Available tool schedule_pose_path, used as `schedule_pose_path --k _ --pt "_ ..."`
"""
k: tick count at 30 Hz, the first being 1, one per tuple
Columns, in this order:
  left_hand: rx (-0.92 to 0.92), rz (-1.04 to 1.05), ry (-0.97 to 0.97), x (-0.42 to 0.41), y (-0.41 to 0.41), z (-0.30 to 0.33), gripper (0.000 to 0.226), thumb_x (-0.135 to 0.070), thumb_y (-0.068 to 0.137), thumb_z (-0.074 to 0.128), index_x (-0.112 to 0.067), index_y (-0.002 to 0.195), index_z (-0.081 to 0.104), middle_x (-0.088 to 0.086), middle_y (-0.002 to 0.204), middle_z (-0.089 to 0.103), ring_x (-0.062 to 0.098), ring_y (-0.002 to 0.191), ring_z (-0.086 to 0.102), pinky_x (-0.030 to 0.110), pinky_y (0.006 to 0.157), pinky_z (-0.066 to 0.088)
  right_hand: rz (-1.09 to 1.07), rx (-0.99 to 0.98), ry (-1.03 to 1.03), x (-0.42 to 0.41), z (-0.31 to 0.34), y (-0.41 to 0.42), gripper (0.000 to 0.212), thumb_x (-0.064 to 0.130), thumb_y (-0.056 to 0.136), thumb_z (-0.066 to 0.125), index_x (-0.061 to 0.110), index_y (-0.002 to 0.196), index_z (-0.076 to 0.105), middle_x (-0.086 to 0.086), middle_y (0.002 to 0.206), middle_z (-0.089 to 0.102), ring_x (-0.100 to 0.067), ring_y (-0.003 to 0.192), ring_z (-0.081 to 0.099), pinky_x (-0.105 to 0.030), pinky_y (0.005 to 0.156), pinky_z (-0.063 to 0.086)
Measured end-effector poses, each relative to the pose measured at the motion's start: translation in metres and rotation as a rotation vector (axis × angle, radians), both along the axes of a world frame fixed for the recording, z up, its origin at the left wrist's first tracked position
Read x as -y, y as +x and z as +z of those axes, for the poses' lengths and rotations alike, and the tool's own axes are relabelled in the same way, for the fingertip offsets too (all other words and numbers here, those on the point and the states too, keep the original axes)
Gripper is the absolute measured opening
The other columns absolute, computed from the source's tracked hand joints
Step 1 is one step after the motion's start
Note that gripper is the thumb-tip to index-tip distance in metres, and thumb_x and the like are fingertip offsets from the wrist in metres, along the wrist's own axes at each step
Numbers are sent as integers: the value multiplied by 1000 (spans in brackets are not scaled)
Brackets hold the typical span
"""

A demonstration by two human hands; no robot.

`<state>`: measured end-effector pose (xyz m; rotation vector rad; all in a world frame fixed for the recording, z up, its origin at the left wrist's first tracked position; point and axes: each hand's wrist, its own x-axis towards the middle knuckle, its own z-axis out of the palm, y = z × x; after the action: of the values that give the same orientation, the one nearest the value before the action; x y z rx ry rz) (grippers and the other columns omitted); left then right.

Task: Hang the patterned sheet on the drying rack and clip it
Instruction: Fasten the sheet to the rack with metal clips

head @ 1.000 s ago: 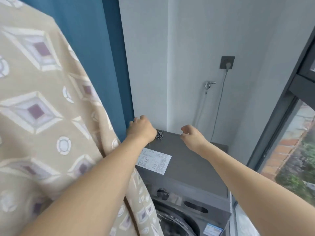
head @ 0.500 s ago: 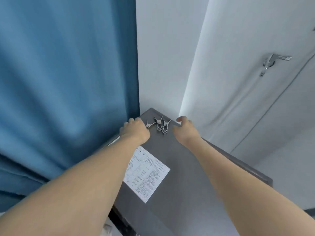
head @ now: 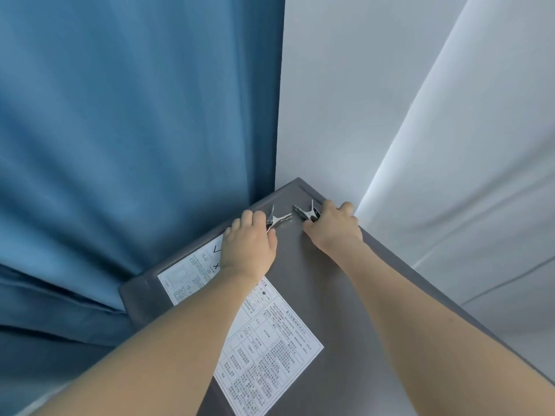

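Observation:
Two metal clips lie at the far corner of the grey washing machine top (head: 315, 295). My left hand (head: 249, 247) has its fingers curled round the left metal clip (head: 277, 219), whose tip sticks out to the right. My right hand (head: 333, 229) grips the right metal clip (head: 306, 214), whose jaws point left. Both hands rest on the machine top, a short gap between them. The patterned sheet and the drying rack are out of view.
A blue curtain (head: 135, 145) hangs along the machine's left side. White walls (head: 345, 85) meet in the corner behind it. A white instruction sticker (head: 264, 340) covers part of the machine top under my left forearm.
The view swung away from the patterned sheet toward the machine's corner. Both hands reached the clips and closed on one each; the clips have come apart from their small pile.

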<state>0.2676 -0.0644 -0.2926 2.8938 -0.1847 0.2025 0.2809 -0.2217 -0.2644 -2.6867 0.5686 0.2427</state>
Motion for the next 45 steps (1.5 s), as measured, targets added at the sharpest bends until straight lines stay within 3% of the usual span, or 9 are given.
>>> schedule_pose_path --k 9,12,15,22,29,32,35,41,45 --pt "-53 142 -265 -3 -8 14 15 -20 97 47 -6 102 48 12 103 58 33 95 57 40 79 42 89 -10 -53 4 4 -18 41 28 93 46 2 124 42 -17 125 44 -40 113 52 -38 85 43" --pt "-201 272 -456 -5 -23 32 11 -21 99 42 -10 102 43 6 95 57 33 87 58 37 70 45 81 -30 142 7 10 -37 26 28 93 46 8 108 49 -13 113 50 -36 99 56 -35 77 42" --pt "-326 417 -682 -2 -43 56 9 -19 100 38 -13 101 45 1 86 53 26 76 53 34 67 43 -76 1 525 4 29 -61 20 23 86 52 15 73 39 -4 74 48 -25 65 47 -28 59 34" --pt "-316 439 -1178 -2 -122 140 15 -24 97 43 -18 83 43 -4 71 42 18 60 40 30 57 31 -287 285 905 -22 124 -130 26 10 82 52 19 67 32 -2 58 34 -18 55 30 -22 47 23" --pt "-404 160 -1138 -43 -184 243 14 -24 100 43 -17 89 48 2 79 50 18 66 43 28 57 34 -341 411 1061 -55 203 -199 13 12 87 49 16 80 38 -3 65 39 -21 60 37 -28 54 33" --pt "-451 53 -1051 -67 -201 280 20 -8 93 45 -20 76 43 8 83 48 19 76 42 30 68 30 -345 452 1052 -74 222 -226 16 8 84 47 18 79 35 -3 61 34 -20 60 34 -25 48 26" --pt "-433 3 -1067 -90 -225 310 22 -5 93 43 -19 76 40 8 80 42 19 70 37 29 57 26 -367 509 1040 -94 248 -255 17 5 81 45 19 78 35 -5 61 33 -19 53 31 -25 46 21" --pt "-359 -187 -1159 -124 -302 356 29 -52 94 49 -24 96 47 -3 75 46 18 65 45 31 65 39 -471 687 1044 -146 295 -325 14 13 80 57 14 79 43 -6 57 40 -19 51 37 -29 52 28" --pt "-326 -308 -1167 -148 -348 395 30 -54 95 47 -24 95 47 -3 75 53 17 62 56 36 68 51 -529 843 1045 -181 317 -367 21 18 79 65 16 79 44 0 53 39 -19 48 36 -33 57 32"
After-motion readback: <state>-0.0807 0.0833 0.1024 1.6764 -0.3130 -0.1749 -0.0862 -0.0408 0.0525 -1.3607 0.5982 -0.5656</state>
